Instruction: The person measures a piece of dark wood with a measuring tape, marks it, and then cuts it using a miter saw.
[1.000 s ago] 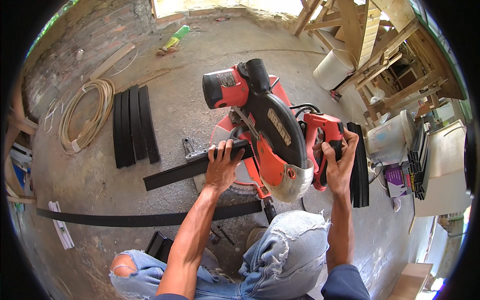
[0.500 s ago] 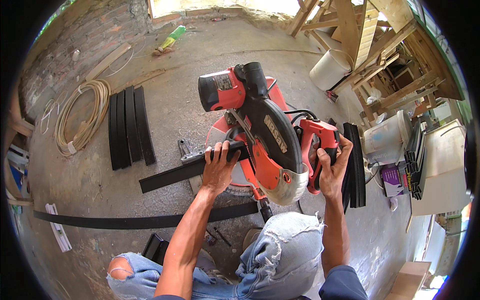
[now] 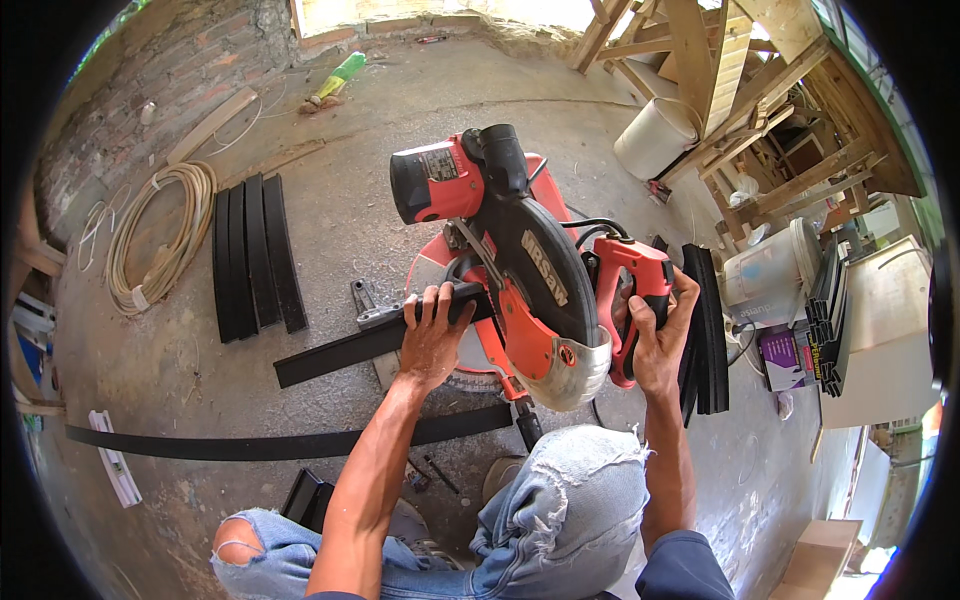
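Observation:
A red and black miter saw (image 3: 540, 270) stands on the concrete floor in front of me. My right hand (image 3: 660, 335) is wrapped round its red and black handle (image 3: 637, 285). Across the saw's base lies a black profile strip (image 3: 335, 352), its free end sticking out to the left. My left hand (image 3: 436, 338) grips this strip, fingers over its far edge, left of the blade guard. The orange lower guard (image 3: 535, 340) covers the blade, so where the blade stands against the strip is hidden.
Several cut black strips (image 3: 258, 255) lie at the left near a coiled beige hose (image 3: 165, 240). One long black strip (image 3: 280, 444) crosses the floor nearer me. More black strips (image 3: 708, 335) lie right of the saw, by a white bucket (image 3: 775, 270) and purple box (image 3: 787, 358).
The whole view has shifted very slightly. Both hands keep their holds on the strip and the saw handle, and the saw shows no clear movement.

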Tool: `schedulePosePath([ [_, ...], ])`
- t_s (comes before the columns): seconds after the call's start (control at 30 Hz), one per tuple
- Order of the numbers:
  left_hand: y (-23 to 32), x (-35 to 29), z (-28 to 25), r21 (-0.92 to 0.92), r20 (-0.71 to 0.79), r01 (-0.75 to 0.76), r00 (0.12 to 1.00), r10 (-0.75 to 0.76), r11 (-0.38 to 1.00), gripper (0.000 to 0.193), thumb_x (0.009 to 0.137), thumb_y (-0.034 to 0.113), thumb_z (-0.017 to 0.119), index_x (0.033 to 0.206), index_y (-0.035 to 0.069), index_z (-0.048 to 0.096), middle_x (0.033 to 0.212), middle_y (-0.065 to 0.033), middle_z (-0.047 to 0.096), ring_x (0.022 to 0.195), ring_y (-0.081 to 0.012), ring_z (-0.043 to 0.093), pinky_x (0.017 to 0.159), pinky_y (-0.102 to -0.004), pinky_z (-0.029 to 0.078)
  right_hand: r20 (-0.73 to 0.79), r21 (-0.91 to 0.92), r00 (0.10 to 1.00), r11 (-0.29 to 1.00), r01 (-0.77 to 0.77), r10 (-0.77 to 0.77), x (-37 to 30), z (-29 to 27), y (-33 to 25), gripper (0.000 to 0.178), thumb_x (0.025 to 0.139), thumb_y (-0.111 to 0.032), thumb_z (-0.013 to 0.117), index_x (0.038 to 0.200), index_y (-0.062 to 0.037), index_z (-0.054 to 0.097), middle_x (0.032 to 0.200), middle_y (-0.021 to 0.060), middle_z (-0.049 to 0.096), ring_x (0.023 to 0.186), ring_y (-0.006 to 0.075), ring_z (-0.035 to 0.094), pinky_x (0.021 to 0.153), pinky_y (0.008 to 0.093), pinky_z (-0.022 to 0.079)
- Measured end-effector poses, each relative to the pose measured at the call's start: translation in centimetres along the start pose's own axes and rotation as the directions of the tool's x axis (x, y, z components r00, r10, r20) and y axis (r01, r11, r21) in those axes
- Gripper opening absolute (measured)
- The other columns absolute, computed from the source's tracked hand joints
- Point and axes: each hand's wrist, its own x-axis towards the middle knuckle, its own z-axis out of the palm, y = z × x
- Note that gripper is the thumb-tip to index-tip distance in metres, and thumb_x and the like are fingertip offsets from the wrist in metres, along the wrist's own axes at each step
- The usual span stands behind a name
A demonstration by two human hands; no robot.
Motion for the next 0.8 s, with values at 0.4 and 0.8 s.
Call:
schedulePosePath([
  [0.4, 0.0, 0.0, -0.2, 0.006, -0.01, -0.009, 1.0, 0.009, 1.0, 0.05, 0.082, 0.013, 0.07, 0.131, 0.022, 0.067, 0.144, -0.0152, 0.041, 0.135, -0.0338, 0.036, 0.109, -0.0537, 0.024, 0.001, -0.014, 1.0, 1.0, -0.002, 0.002, 0.1, 0.0, -0.3, 0.044, 0.097, 0.001, 0.056, 0.135, -0.0014, 0.035, 0.095, 0.0078, 0.059, 0.078, 0.0114, 0.059, 0.071, 0.0286, 0.05],
  [0.8, -0.2, -0.1, -0.1, -0.013, 0.03, 0.019, 0.999, -0.019, 1.0, 0.043, 0.084, 0.019, 0.072, 0.128, 0.016, 0.068, 0.149, -0.0165, 0.041, 0.139, -0.0335, 0.036, 0.111, -0.0539, 0.024, -0.032, -0.062, 0.999, 0.998, 0.026, -0.028, -1.3, -0.2, 1.3, 0.049, 0.096, -0.004, 0.056, 0.141, 0.0018, 0.037, 0.098, 0.0074, 0.059, 0.082, 0.0113, 0.057, 0.077, 0.0287, 0.048],
])
